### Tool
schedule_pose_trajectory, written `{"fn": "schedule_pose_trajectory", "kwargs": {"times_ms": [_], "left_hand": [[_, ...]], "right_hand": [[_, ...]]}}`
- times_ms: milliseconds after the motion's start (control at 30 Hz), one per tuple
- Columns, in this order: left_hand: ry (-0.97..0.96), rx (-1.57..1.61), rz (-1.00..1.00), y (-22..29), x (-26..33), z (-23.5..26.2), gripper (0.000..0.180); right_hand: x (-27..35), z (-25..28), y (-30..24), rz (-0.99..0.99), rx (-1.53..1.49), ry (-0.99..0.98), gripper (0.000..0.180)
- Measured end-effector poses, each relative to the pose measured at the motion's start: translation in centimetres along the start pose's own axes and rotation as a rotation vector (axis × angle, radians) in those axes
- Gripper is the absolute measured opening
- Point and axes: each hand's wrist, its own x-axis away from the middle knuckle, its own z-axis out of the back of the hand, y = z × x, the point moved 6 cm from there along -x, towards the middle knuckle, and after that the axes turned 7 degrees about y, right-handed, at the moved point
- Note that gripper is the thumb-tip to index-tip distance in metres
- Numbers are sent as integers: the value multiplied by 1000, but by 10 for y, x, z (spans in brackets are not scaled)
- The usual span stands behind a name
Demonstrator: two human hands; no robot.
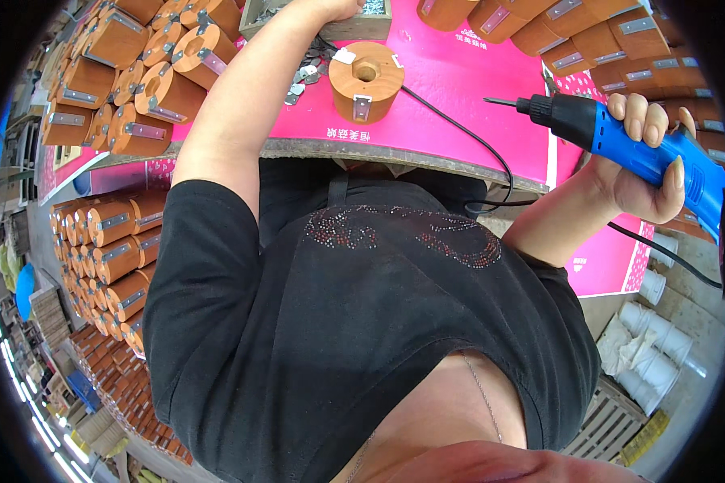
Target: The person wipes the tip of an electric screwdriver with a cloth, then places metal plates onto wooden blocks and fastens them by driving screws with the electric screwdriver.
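Note:
My right hand [638, 183] is wrapped round a blue and black electric screwdriver [568, 119], held up at the right with its bit pointing left. At the top edge my left hand [345, 8] reaches to a shallow wooden tray [348, 30] with small silvery pieces in it; its fingers are mostly cut off by the frame. Between my arms a round wooden block [368, 78] with a hole in its top stands on the pink table covering [451, 129]. A metal plate [362, 107] sits on its near side, and a pale metal piece [344, 55] lies at its top left rim.
Loose metal plates [306, 76] lie left of the block. Similar wooden blocks are piled at the left [165, 92] and stacked at the right [568, 32]. A black cord [475, 137] runs past the block and over the table edge. White buckets [652, 334] stand lower right.

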Motion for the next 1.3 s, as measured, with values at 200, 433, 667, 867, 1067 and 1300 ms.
{"fn": "schedule_pose_trajectory", "kwargs": {"times_ms": [200, 433, 667, 867, 1067, 1300], "left_hand": [[73, -48, -61, 0, -4, -2, 18], [110, 157, -178, 5, 2, 9, 17], [269, 144, -151, -2, 9, 18, 14], [162, 841, 0, 10, 46, 34, 14], [48, 1705, -139, 74, 128, 64, 22], [-189, 2395, 67, 91, 152, 40, 14]], "right_hand": [[-1, 1, 5, -10, -25, 31, 49], [1, 0, 6, -29, -40, 37, 49], [-1, 3, 9, -44, -88, 49, 48], [-6, -1, 9, 21, -95, 80, 47], [-8, 3, 5, 138, -109, 348, 46], [-14, -26, 16, 152, -113, 203, 50]]}}
